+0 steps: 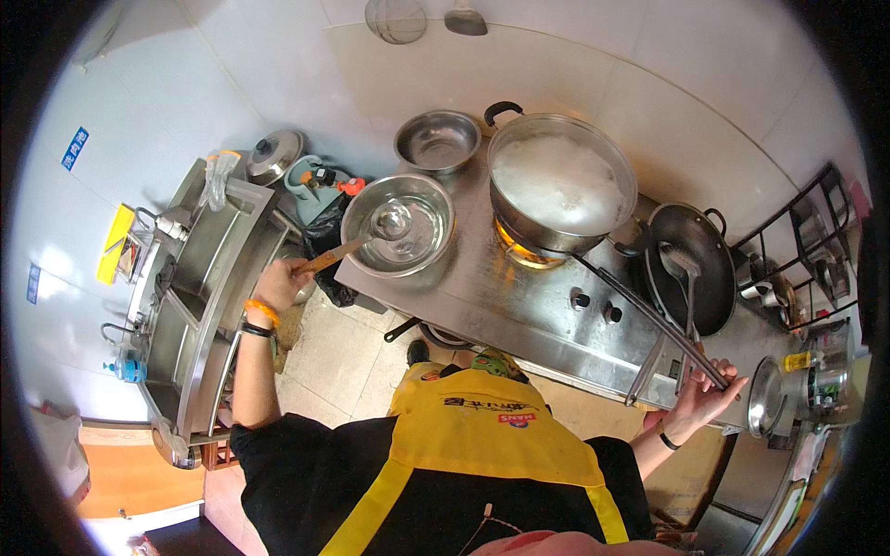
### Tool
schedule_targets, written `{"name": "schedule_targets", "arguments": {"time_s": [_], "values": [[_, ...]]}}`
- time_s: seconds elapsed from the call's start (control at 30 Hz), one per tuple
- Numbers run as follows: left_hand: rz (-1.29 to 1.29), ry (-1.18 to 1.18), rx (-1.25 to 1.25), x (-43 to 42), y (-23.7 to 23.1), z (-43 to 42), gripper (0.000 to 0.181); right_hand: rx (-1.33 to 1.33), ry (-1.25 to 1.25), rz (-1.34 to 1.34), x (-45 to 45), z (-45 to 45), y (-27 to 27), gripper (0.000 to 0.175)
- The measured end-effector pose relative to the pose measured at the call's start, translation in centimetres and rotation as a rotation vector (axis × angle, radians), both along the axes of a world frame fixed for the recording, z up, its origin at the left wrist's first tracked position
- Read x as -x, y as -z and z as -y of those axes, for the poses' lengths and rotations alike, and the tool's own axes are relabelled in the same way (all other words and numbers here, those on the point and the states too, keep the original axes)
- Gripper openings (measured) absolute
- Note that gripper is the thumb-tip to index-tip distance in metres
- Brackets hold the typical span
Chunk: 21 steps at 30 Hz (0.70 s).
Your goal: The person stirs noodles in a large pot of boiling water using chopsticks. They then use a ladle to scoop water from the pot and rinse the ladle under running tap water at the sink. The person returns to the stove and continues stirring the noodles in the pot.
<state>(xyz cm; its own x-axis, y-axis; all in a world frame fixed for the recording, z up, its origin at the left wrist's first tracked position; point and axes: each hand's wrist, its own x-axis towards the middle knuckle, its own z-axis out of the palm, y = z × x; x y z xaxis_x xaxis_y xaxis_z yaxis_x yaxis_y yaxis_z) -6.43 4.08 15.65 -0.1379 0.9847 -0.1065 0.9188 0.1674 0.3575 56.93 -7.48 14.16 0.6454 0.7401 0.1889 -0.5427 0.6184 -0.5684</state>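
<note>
My left hand (281, 283) grips the wooden handle of a metal ladle (391, 221), whose bowl is over the steel basin (443, 249) of clear liquid at the counter's left. My right hand (702, 396) holds a pair of long dark chopsticks (646, 311), which slant up and left to the lower side of a large pot (511, 208). That pot stands over a lit burner flame (532, 256), filled with pale, foamy, steaming liquid. Whether the chopstick tips touch the pot is unclear. An empty steel bowl (438, 142) sits behind the basin.
Right of the pot, a black wok (716, 278) holds a spatula (688, 278). Stove knobs (580, 299) are on the steel counter (487, 306). A pan handle (402, 329) juts out below its front edge. Steel sinks (208, 278) stand left, a black rack (786, 264) right.
</note>
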Motion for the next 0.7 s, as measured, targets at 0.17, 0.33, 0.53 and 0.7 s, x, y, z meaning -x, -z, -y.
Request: {"name": "schedule_targets", "arguments": {"time_s": [0.17,0.33,0.53,0.7], "values": [[0.311,0.015,0.234,2.4,-2.9,-2.7,0.024,-0.026,-0.027,0.011,-0.1,-0.1,0.6,0.04],[0.344,0.088,0.319,2.5,-7.4,-5.0,0.029,-0.017,-0.016,0.009,0.2,-0.4,0.6,0.043],[0.29,0.117,0.321,0.0,-17.5,-7.3,0.031,-0.038,-0.059,-0.012,0.2,-0.7,0.8,0.043],[0.167,0.271,0.184,-4.4,-24.0,-9.2,0.032,0.005,-0.001,-0.027,0.0,-0.7,1.1,0.044]]}}
